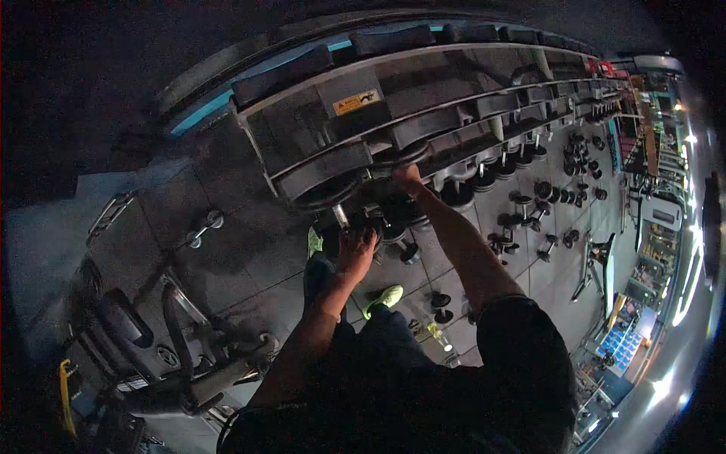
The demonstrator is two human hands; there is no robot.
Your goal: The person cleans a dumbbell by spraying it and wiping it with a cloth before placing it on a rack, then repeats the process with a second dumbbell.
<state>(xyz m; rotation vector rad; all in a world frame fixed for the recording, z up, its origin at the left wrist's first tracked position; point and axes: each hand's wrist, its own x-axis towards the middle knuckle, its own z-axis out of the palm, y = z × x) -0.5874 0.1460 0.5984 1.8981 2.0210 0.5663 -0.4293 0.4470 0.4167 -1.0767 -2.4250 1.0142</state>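
Note:
My left hand (358, 247) is closed around the near black end of a dumbbell (341, 216), whose silver handle shows just beyond my fingers. The dumbbell's far end lies against the lower tier of the rack. Farther to the right, my right hand (409, 178) is curled at the black round end of another dumbbell (401, 155) on the rack (499, 127); its fingertips are partly hidden. Below my hands, between my feet and the rack, a small dumbbell (410, 253) lies on the floor.
Many dumbbells (522, 219) are scattered over the tiled floor at the right. A lone dumbbell (204, 228) lies to the left. Two dark weights (442, 308) and a bottle (440, 337) are near my right foot. A padded exercise machine (155, 333) stands at the lower left.

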